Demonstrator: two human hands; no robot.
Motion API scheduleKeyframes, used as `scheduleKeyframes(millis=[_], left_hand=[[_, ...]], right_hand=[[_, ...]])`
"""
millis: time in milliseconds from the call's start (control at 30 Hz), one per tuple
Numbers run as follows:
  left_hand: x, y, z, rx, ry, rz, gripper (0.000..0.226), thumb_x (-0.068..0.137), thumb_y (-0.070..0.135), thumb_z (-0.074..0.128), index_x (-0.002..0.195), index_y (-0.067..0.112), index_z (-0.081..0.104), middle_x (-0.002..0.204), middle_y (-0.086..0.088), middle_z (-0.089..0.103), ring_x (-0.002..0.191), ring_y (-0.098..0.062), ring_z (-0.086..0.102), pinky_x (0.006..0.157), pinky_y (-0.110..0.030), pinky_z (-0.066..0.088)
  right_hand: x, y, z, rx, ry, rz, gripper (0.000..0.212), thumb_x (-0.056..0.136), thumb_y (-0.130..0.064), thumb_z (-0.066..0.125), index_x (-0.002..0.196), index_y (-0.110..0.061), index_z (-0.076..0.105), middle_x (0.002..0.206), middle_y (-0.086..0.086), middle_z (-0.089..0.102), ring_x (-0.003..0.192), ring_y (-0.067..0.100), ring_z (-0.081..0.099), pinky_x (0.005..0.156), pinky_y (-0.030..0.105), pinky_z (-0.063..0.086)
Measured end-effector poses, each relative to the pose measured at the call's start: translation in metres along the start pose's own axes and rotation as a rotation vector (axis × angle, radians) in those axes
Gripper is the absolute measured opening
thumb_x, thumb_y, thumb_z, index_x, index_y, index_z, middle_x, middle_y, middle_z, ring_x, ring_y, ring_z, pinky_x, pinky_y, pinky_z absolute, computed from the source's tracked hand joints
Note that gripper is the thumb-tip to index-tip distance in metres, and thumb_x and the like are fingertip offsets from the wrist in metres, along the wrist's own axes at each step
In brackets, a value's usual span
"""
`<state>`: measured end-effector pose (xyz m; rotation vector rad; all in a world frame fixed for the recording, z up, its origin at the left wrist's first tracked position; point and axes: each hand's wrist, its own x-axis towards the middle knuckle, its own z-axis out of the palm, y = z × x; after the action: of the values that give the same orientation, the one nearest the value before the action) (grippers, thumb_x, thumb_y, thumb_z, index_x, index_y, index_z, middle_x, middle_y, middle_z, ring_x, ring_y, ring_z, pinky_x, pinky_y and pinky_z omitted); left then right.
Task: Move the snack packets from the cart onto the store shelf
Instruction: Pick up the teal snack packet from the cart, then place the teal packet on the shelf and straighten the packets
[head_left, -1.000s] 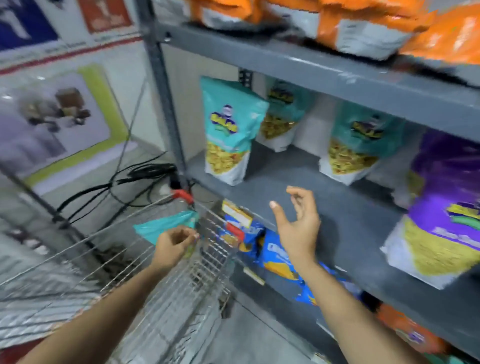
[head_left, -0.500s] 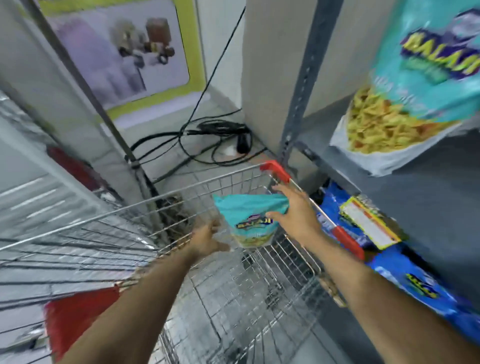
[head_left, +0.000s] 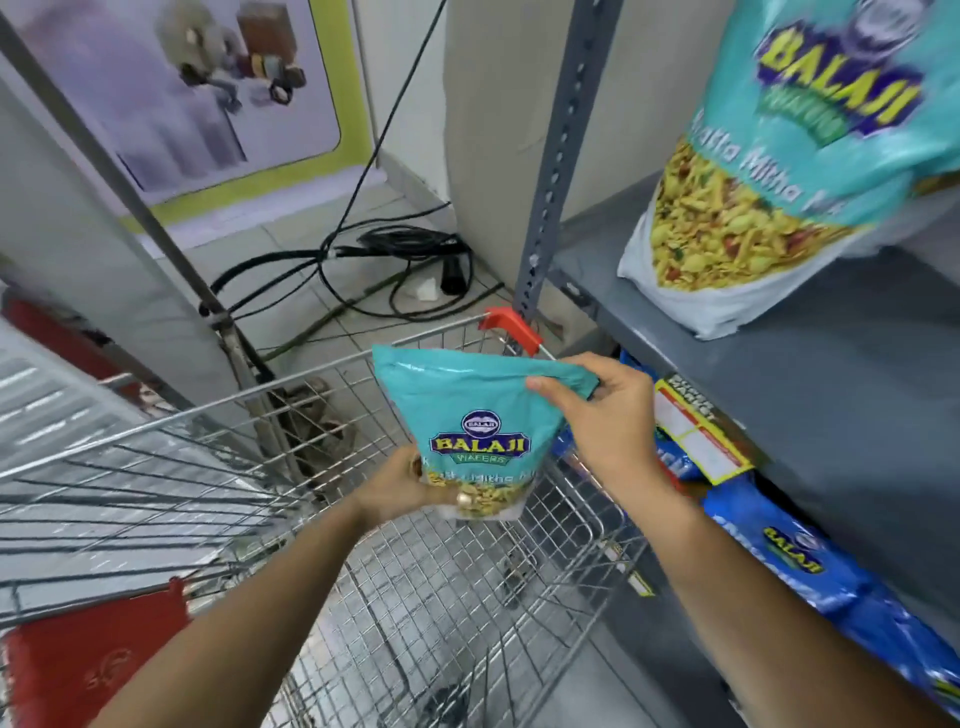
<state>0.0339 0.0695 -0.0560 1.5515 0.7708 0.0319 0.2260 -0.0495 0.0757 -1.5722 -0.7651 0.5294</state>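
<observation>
A teal snack packet (head_left: 467, 410) is held upright over the wire cart (head_left: 457, 582). My left hand (head_left: 402, 491) grips its bottom edge from the left. My right hand (head_left: 602, 415) pinches its top right corner. The grey store shelf (head_left: 831, 374) runs along the right, level with the packet's top. Another teal packet of the same kind (head_left: 779, 171) stands on that shelf at the upper right.
Blue snack packets (head_left: 810, 566) and a yellow-red price tag (head_left: 698, 431) fill the lower shelf on the right. The shelf's grey upright post (head_left: 561, 156) rises just behind the cart's red corner (head_left: 511, 322). Black cables (head_left: 395, 260) lie on the floor beyond. A red cart flap (head_left: 88, 660) sits lower left.
My left hand lifted the teal packet out of the cart. My right hand came down from the shelf and took its top corner. The packet now stands higher and upright.
</observation>
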Motion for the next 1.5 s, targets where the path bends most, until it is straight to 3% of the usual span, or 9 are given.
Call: scheduleKeyframes(millis=[200, 400, 600, 767, 900, 1100, 1233, 1367, 1500], left_hand=[[-0.094, 0.107, -0.003, -0.017, -0.021, 0.141, 0.045, 0.071, 0.005, 0.079, 0.113, 0.009, 0.062, 0.111, 0.004, 0.075, 0.103, -0.016, 0.071, 0.086, -0.027, 0.058], [-0.143, 0.208, 0.031, 0.123, -0.126, 0.325, 0.046, 0.072, 0.004, 0.082, 0.114, 0.011, 0.066, 0.115, -0.004, 0.074, 0.106, -0.021, 0.071, 0.091, -0.03, 0.055], [-0.119, 0.286, 0.099, 0.23, -0.239, 0.47, 0.061, 0.061, 0.038, 0.088, 0.116, 0.023, 0.067, 0.118, 0.005, 0.073, 0.112, -0.015, 0.067, 0.1, -0.036, 0.051], [-0.07, 0.319, 0.162, 0.271, -0.416, 0.482, 0.061, 0.072, 0.035, 0.083, 0.127, 0.022, 0.059, 0.13, 0.002, 0.066, 0.122, -0.013, 0.061, 0.107, -0.043, 0.046], [-0.033, 0.338, 0.197, 0.326, -0.482, 0.436, 0.051, 0.077, 0.027, 0.08, 0.125, 0.024, 0.06, 0.124, 0.007, 0.068, 0.113, 0.001, 0.062, 0.105, -0.035, 0.046], [0.024, 0.354, 0.226, 0.325, -0.52, 0.436, 0.045, 0.074, 0.022, 0.082, 0.113, 0.035, 0.062, 0.123, 0.001, 0.069, 0.114, -0.013, 0.063, 0.105, -0.04, 0.047], [0.053, 0.357, 0.234, 0.287, -0.507, 0.418, 0.049, 0.063, 0.034, 0.087, 0.108, 0.036, 0.066, 0.118, 0.001, 0.072, 0.11, -0.013, 0.066, 0.101, -0.039, 0.05], [0.064, 0.35, 0.241, 0.203, -0.492, 0.387, 0.05, 0.076, 0.012, 0.08, 0.121, 0.019, 0.06, 0.113, 0.0, 0.07, 0.098, 0.002, 0.064, 0.092, -0.022, 0.052], [0.058, 0.328, 0.233, 0.082, -0.309, 0.44, 0.059, 0.071, 0.013, 0.085, 0.124, 0.012, 0.059, 0.124, -0.003, 0.065, 0.112, -0.005, 0.061, 0.101, -0.021, 0.046]], right_hand=[[-0.043, -0.124, -0.045, 0.209, 0.171, -0.104, 0.019, 0.071, 0.001, 0.08, 0.07, -0.016, 0.071, 0.062, -0.009, 0.072, 0.061, 0.004, 0.064, 0.059, 0.02, 0.053], [-0.1, -0.211, -0.12, 0.235, 0.336, -0.196, 0.017, 0.071, -0.005, 0.081, 0.067, -0.02, 0.076, 0.067, -0.004, 0.074, 0.067, 0.012, 0.063, 0.064, 0.026, 0.054], [-0.127, -0.259, -0.211, 0.154, 0.531, -0.282, 0.019, 0.072, -0.004, 0.08, 0.068, -0.02, 0.072, 0.06, -0.011, 0.071, 0.059, 0.005, 0.058, 0.058, 0.018, 0.048], [-0.128, -0.262, -0.263, 0.081, 0.656, -0.295, 0.016, 0.071, -0.002, 0.081, 0.072, -0.016, 0.073, 0.065, -0.011, 0.074, 0.062, 0.004, 0.063, 0.062, 0.018, 0.051], [-0.115, -0.245, -0.291, 0.072, 0.749, -0.257, 0.017, 0.07, -0.002, 0.081, 0.075, -0.017, 0.074, 0.066, -0.013, 0.075, 0.065, 0.005, 0.066, 0.065, 0.02, 0.054], [-0.074, -0.223, -0.321, 0.064, 0.911, -0.239, 0.025, 0.067, -0.002, 0.084, 0.087, -0.011, 0.073, 0.081, -0.013, 0.077, 0.082, 0.013, 0.071, 0.08, 0.029, 0.058], [-0.053, -0.205, -0.334, -0.066, 0.961, -0.18, 0.05, 0.063, -0.027, 0.088, 0.103, -0.004, 0.068, 0.105, 0.005, 0.076, 0.104, 0.025, 0.071, 0.093, 0.042, 0.056], [-0.052, -0.19, -0.336, -0.067, 1.03, -0.21, 0.025, 0.069, -0.013, 0.085, 0.084, -0.024, 0.068, 0.086, -0.014, 0.072, 0.077, 0.001, 0.068, 0.073, 0.022, 0.055], [-0.061, -0.164, -0.339, 0.057, 0.857, -0.101, 0.044, 0.071, 0.001, 0.081, 0.11, -0.009, 0.062, 0.097, -0.006, 0.07, 0.078, -0.008, 0.068, 0.068, 0.01, 0.052]])
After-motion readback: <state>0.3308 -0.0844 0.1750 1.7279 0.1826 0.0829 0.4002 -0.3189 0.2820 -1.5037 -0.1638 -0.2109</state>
